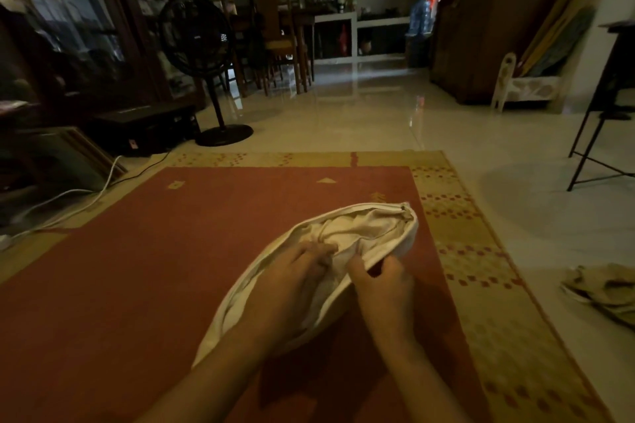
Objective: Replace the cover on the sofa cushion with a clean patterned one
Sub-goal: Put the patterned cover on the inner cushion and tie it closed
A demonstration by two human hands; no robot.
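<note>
Both forearms reach forward over a red rug (pixel 154 268), the hands close together at the open mouth of a cream cover (pixel 409 239). Left hand (pixel 295 280) has its fingers curled into the pale cushion (pixel 357 227) showing inside the opening; right hand (pixel 381 282), just beside it, pinches the near rim of the cover between thumb and fingers. Cover and cushion lie on the rug, stretching away to the right beyond the hands. Well apart, on the tiled floor (pixel 343 120) at right, lies a crumpled beige cloth (pixel 604 288)
</note>
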